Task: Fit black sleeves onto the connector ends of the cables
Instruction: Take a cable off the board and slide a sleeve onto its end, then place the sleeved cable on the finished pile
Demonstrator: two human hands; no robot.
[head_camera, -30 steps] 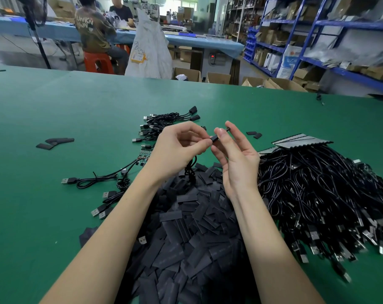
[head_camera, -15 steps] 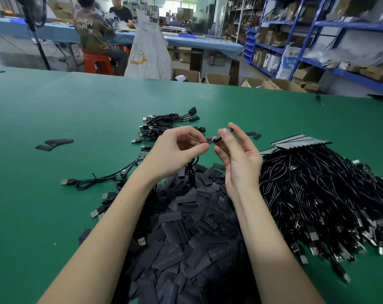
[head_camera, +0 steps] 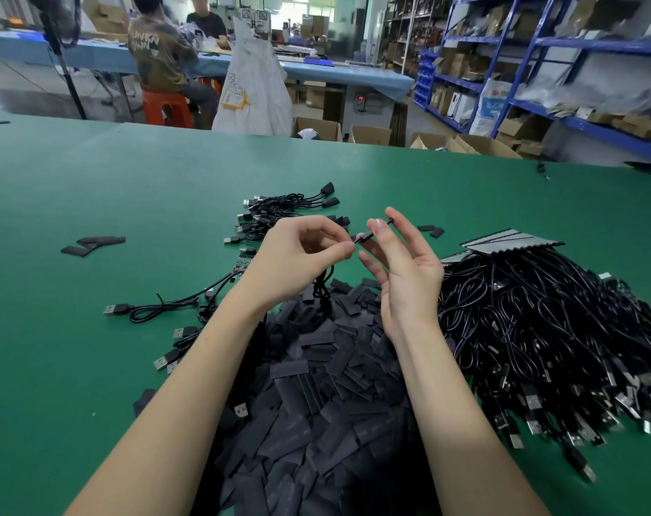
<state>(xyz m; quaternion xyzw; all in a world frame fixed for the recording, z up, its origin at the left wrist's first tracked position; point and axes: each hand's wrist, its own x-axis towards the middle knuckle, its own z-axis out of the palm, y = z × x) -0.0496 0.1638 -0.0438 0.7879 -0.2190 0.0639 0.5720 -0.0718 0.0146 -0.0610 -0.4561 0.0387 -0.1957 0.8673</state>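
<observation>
Sleeve (head_camera: 367, 237) pinched in right hand (head_camera: 406, 277) above bench (head_camera: 93, 180); left hand (head_camera: 298, 258) pinches cable (head_camera: 326, 288) end at its mouth; judgement: keep sleeve mouth open, align connector square, push straight; avoid snagging.

I read "UNKN OWN" on the back of a seated person's shirt (head_camera: 156, 44), other labels too blurred

Bright even light, blurred background, wide-angle edge distortion
</observation>
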